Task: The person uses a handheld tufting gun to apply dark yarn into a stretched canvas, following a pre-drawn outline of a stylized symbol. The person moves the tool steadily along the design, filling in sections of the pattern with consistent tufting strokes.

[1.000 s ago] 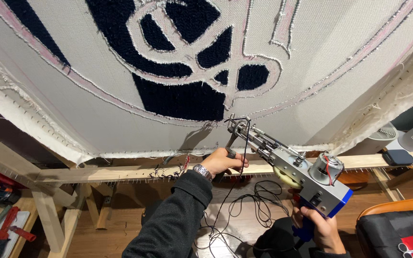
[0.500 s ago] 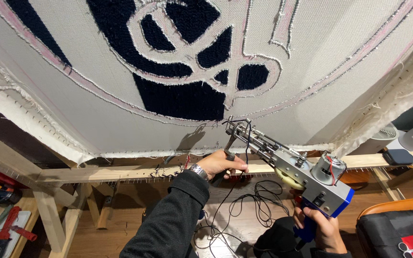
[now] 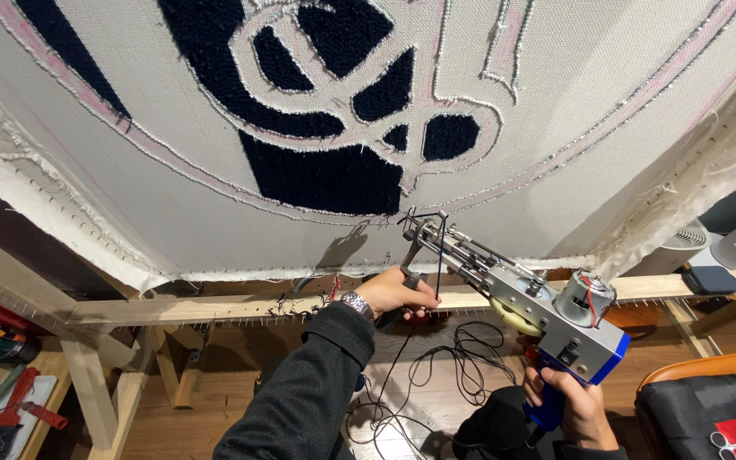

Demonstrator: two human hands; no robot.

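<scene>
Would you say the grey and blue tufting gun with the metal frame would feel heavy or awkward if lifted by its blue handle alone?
Probably front-heavy: the grey and blue tufting gun carries a motor and long metal frame ahead of the grip. Both hands support it, the right hand on the handle, the left hand on the front handle. It looks rigid, and the dark yarn trailing below could snag.

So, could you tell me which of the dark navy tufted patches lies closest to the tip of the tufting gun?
The big blocky patch at the bottom of the design, whose lower right corner sits just above the tufting gun tip. The other navy patches lie higher up the cloth.
</scene>
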